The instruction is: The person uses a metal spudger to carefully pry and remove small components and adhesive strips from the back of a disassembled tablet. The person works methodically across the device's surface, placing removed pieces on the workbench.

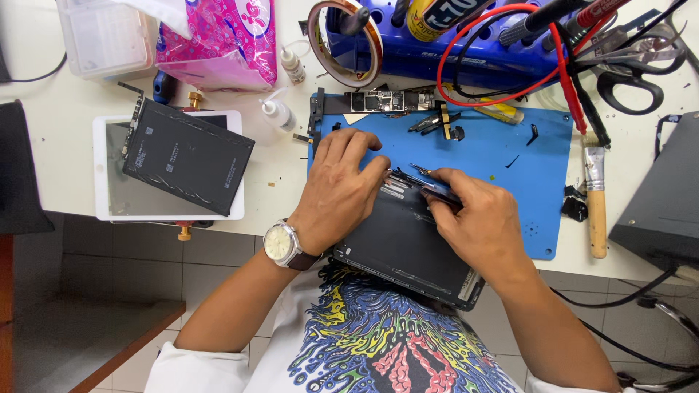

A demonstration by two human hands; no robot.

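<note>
An opened dark tablet body lies tilted over the table's front edge, partly on a blue work mat. My left hand, with a wristwatch, presses flat on the tablet's upper left part. My right hand is closed on a thin metal tool, probably tweezers, whose tip sits at the tablet's top edge near small metal parts. Both hands hide much of the tablet's inside.
A white tablet screen with a black battery pack on it lies to the left. Circuit board, small bottles, tape roll, blue tool rack, red wire, scissors, brush, pink pack.
</note>
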